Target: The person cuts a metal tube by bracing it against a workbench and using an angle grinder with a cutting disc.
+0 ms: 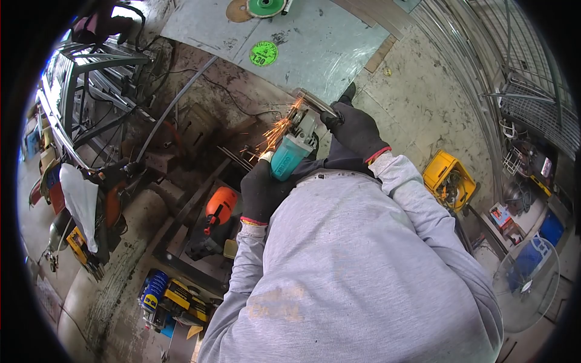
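My left hand (263, 189), in a dark glove, is wrapped round the body of a teal angle grinder (289, 156). Orange sparks (277, 130) spray from the grinder's head down and to the left. My right hand (358, 128), also gloved, grips a short metal piece (316, 101) by its right end. The piece's other end meets the grinder's head, and the contact point is partly hidden by the head and the sparks. Just beyond the metal piece lies the near edge of a grey metal sheet (315, 45).
On the sheet are a green disc (265, 6) and a round green sticker (264, 53). An orange bottle (221, 204) stands left of my left arm. A yellow crate (448, 175) sits at right. Metal frames (100, 66) crowd the left, and long metal bars (466, 66) lie at right.
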The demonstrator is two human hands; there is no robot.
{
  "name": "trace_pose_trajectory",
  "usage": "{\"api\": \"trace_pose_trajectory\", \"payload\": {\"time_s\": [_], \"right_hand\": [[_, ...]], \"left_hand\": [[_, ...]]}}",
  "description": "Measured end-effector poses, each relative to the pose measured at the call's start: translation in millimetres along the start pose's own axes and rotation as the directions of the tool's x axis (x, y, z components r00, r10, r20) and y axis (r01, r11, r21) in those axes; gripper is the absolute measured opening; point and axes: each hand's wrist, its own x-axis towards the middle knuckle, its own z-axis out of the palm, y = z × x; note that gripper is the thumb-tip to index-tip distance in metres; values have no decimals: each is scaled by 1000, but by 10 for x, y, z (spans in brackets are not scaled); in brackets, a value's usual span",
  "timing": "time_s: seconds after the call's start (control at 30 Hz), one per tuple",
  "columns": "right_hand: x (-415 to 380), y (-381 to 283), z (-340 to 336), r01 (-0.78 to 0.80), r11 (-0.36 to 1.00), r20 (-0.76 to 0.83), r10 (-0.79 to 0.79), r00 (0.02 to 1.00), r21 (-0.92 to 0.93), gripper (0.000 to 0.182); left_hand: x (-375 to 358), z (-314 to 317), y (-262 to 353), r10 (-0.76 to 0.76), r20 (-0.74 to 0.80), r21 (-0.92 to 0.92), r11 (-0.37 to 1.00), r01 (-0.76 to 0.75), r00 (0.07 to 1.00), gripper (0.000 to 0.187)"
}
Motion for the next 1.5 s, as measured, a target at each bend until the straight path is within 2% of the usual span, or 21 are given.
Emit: {"api": "trace_pose_trajectory", "payload": {"time_s": [0.13,0.37,0.43,0.47,0.53,0.57,0.63,0.73,0.97,1.07,1.13,1.17,1.23,1.33,1.5], "right_hand": [[1,10,15,8,1000,-21,-9,1000,-9,49],[-15,-40,-26,13,1000,-20,-13,1000,-4,42],[-21,-49,-42,9,1000,-13,-9,1000,7,40],[-25,-54,-46,6,1000,-6,-5,1000,18,38],[-25,-43,-33,12,1000,-16,-11,1000,12,37],[-26,-36,-26,17,1000,-27,-17,999,5,37],[-24,-22,-14,20,1000,-28,-20,999,1,36],[-24,-35,-29,18,1000,-20,-18,1000,0,36],[-26,-39,-31,5,1000,-1,-5,1000,-11,36],[-39,-41,-40,28,1000,-13,-28,1000,-8,37],[-41,-47,-43,24,1000,-7,-24,1000,5,37],[-40,-50,-47,22,1000,-2,-22,1000,17,37],[-42,-61,-48,19,1000,-9,-19,1000,17,37],[-52,-60,-33,16,1000,-18,-16,1000,1,37],[-62,-27,27,39,998,-74,-43,996,-57,38]], "left_hand": [[-10,5,-25,2,-12,54,999,-2,1000,58],[6,-36,3,46,-3,45,998,-46,999,57],[13,-91,84,-66,81,56,997,62,995,64],[4,-85,79,-66,81,56,997,62,995,64],[-10,-47,46,-158,117,-25,986,162,980,64],[-13,-29,19,-158,117,-25,987,162,981,64],[-16,-6,-37,-58,50,35,998,56,997,62],[-13,-30,-3,-29,39,114,993,25,999,60],[20,-40,2,-21,46,100,995,17,999,63],[4,-41,-2,-70,69,152,987,59,995,65],[-8,-37,2,-101,94,33,995,99,990,66],[-6,-36,-9,-101,95,32,995,99,990,66],[1,-35,-38,-35,78,147,989,23,996,66],[-2,-65,53,-23,39,72,997,20,999,66],[11,-53,22,10,21,98,995,-12,1000,66]]}}
